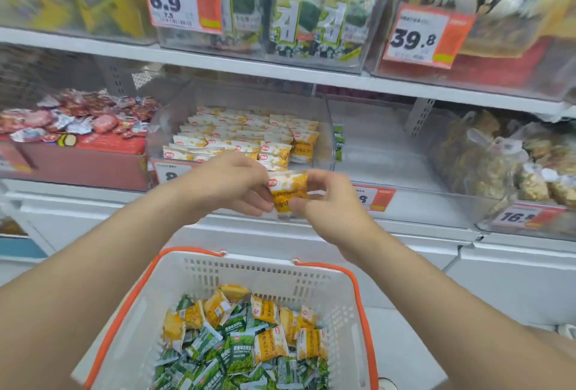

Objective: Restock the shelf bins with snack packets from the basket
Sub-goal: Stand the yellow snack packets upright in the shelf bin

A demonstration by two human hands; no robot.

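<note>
A yellow and white snack packet (288,192) is held between both hands in front of the middle shelf. My left hand (232,184) pinches its left edge and my right hand (324,199) pinches its right edge. Just behind stands a clear shelf bin (324,115) with neat rows of the same yellow packets (246,137). Below, a white basket with orange handles (199,271) holds several loose yellow packets (268,311) and green packets (218,361).
To the right is a nearly bare clear bin (389,153) with a few green packets (339,143) at its left wall. A bin of red wrapped snacks (78,118) sits left, bagged goods (498,156) right. Price tags (374,198) line the shelf edge; seaweed packs (311,6) fill the upper shelf.
</note>
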